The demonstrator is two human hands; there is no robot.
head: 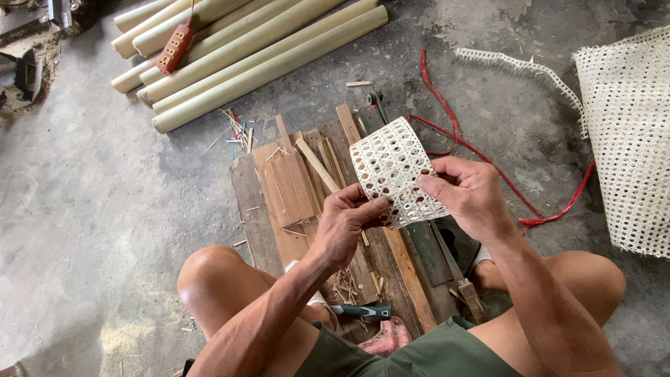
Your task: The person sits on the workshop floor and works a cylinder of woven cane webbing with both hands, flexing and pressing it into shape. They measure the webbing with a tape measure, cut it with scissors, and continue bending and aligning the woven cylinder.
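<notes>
From the head view, a small curved piece of pale woven cane webbing with open hexagonal holes (394,171) is held up above the knees, and it is gripped at its lower edge from both sides. The left hand (347,225) is closed on the near left corner, thumb and fingers pinched onto the weave; the right hand (469,195) is closed over the lower right edge, fingertips pressed on the face of the webbing. The step in hand is judged to be the bending or shaping of the piece into a curve, with the edge being worked between the fingers; a steady pinch on both corners would be called for, so that the brittle strands are not cracked. Below the piece, a stack of worn brown wooden planks (293,188) is laid on the grey concrete floor (91,195), littered with splinters. A teal-handled tool (359,311) is seen lying just beside the left knee. Further off, a bundle of pale green-yellow split bamboo poles (244,52) is stacked, with an orange power strip (174,47) resting on it. To the right, a large roll of the same cane webbing (628,139) stands well apart, and a red cord (481,157) trails across the floor beneath the hands, where it could be snagged.
</notes>
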